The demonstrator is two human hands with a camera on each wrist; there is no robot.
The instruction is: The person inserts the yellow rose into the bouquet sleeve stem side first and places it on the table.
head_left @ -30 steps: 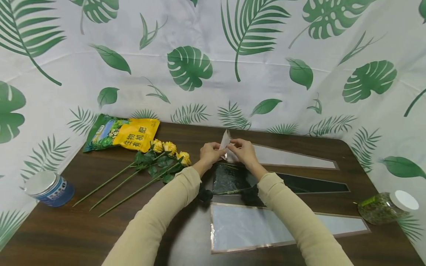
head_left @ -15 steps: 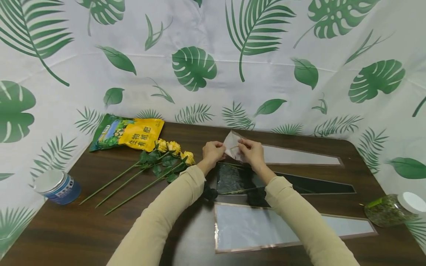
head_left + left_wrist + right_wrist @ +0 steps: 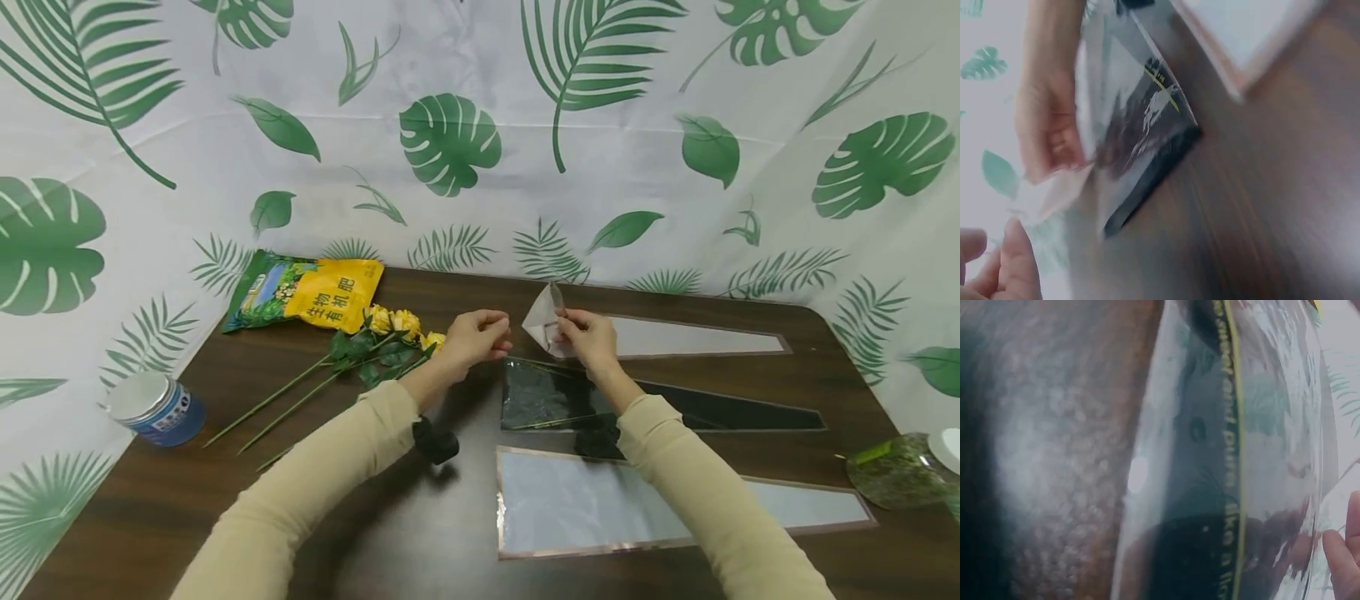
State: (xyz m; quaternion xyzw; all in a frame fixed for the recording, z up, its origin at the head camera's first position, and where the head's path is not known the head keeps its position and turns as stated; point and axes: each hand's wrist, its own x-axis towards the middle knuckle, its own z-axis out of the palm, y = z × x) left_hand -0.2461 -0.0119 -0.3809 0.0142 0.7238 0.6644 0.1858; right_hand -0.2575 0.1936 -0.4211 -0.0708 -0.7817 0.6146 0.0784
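A white tapered flower sleeve [image 3: 697, 337] with a pinkish border lies at the table's back, its wide end lifted and spread at the left. My right hand [image 3: 588, 337] pinches that raised end [image 3: 540, 321] between thumb and fingers. To the left, apart from the sleeve, my left hand [image 3: 478, 337] hovers with loosely bent fingers and holds nothing; its fingertips [image 3: 1017, 256] show in the left wrist view. Below the hands lies a clear-and-black sleeve [image 3: 540, 396] with gold lettering, visible up close in the right wrist view. A second white sleeve [image 3: 585, 508] lies nearest me.
Yellow roses [image 3: 405, 325] on long green stems lie left of my left hand, partly behind its arm. A yellow-green fertilizer bag [image 3: 322, 292] lies behind them. A blue tub [image 3: 161, 408] stands far left. A jar with a white lid [image 3: 896, 471] lies at the right edge.
My left hand has let go of the sleeve's end and moved left. My right hand still holds the end, which has been spread wider. The head view has shifted slightly.
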